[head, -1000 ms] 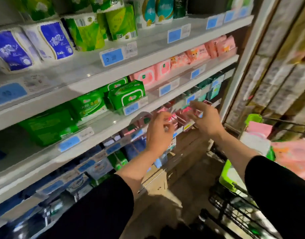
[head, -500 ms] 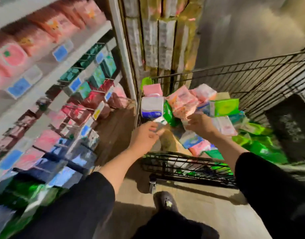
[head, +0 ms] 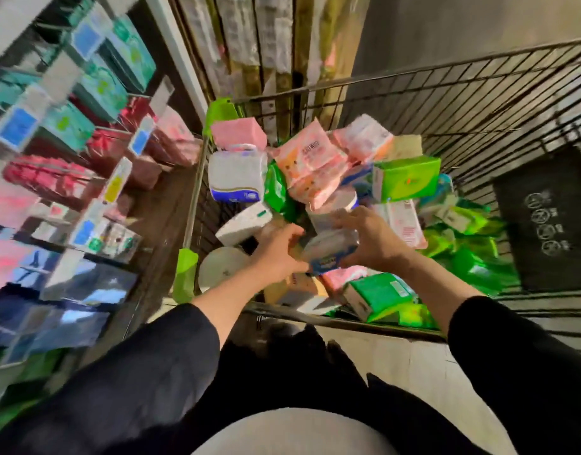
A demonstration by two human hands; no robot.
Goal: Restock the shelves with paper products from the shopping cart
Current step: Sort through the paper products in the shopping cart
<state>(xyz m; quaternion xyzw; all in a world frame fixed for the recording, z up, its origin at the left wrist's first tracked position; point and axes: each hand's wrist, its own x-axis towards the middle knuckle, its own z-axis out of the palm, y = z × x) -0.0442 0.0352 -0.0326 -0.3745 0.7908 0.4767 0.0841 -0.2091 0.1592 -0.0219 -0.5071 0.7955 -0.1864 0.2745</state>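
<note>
Both arms extended, left hand [head: 280, 249] and right hand [head: 374, 239] curled inward.

You are standing in a shop aisle. On your left run tiered shelves [head: 95, 192] stocked with packaged goods, with blue price labels [head: 18, 129] clipped along their front edges. Ahead of you stands a wire shopping cart [head: 479, 103] with green corner guards, heaped with wrapped tissue packs [head: 310, 162].

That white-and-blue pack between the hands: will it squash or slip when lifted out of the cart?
The white-and-blue pack looks like soft tissue in glossy film, so it probably dents and may slide a little. The left hand and right hand grip opposite ends, which should steady it. Likely light for its size.
</note>
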